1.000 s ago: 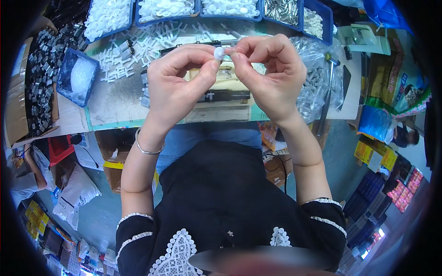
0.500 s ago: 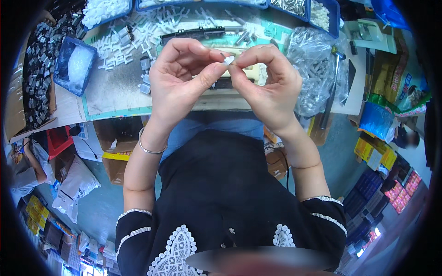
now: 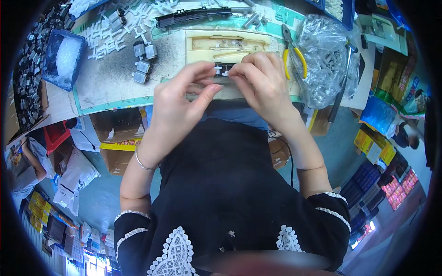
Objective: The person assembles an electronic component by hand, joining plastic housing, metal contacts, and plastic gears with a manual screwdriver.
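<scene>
Nearest you, your left hand [image 3: 177, 96] is half open beside the work, thumb well apart from the curled fingers; it seems to grip nothing, perhaps poised to steady. Your right hand [image 3: 264, 85] has thumb and forefinger drawn almost together at a small white piece [image 3: 225, 73]; you may be pinching or only pressing it, I cannot tell which. That fine fingertip hold would suit so small a part.

The white piece is at the dark housing [image 3: 223, 67], which lies between your hands, just on your side of the cream fixture [image 3: 230, 44]. Placed there, square in front of you, it can probably be reached equally by both hands.

To the right, the yellow-handled pliers [image 3: 294, 57] lie with their grips toward you, likely for quick pickup, near a clear plastic bag [image 3: 317, 60] and a hammer [image 3: 343, 83]. To the left, grey motors [image 3: 142, 71] sit loose on the tabletop [image 3: 115, 80], just short of scattered white plastic parts [image 3: 108, 39] and a blue tray [image 3: 55, 82] of whitish stuff, seemingly grouped by kind. Farther off lies a long black part [image 3: 193, 18].
</scene>
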{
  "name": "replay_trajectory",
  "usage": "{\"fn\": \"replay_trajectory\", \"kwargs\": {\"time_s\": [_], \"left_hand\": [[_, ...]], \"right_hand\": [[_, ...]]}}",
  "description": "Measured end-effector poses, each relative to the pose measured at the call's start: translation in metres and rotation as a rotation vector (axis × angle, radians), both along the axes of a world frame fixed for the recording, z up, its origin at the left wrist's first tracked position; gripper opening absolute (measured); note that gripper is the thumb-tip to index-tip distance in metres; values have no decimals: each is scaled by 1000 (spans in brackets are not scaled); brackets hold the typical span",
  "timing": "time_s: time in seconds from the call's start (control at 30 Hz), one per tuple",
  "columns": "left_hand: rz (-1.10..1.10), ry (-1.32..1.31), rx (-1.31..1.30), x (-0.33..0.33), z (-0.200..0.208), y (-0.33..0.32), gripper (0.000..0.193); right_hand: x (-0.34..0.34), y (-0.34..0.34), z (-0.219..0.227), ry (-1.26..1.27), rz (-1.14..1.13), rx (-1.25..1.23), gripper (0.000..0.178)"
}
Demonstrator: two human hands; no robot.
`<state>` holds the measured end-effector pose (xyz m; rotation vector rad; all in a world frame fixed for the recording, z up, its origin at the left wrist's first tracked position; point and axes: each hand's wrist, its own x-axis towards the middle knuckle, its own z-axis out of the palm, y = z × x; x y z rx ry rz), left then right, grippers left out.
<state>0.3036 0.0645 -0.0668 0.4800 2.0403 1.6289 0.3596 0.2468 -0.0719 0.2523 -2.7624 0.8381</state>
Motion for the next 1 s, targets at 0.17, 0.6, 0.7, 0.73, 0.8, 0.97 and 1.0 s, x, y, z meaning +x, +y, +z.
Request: {"fn": "replay_trajectory", "kwargs": {"time_s": [0.17, 0.6, 0.7, 0.73, 0.8, 0.97, 1.0], "left_hand": [[-102, 479, -168, 11, -12, -2, 24], [-247, 945, -509, 34, -32, 9, 53], [-231, 957, -389, 27, -34, -8, 47], [-230, 962, -387, 23, -32, -10, 47], [-104, 974, -449, 11, -28, -10, 39], [-102, 988, -383, -7, -17, 3, 17], [-91, 1008, -389, -14, -14, 2, 17]], "right_hand": [[-1, -1, -12, -15, -1, 57, 11], [-9, 8, 7, -151, 120, 128, 16], [-18, 31, 22, -117, 98, 55, 20], [-23, 43, 31, -47, 64, 47, 19], [-40, 74, 42, 4, -104, 5, 20], [-114, 150, 24, 79, -340, 542, 23], [-120, 156, 15, 87, -332, 708, 20]]}}
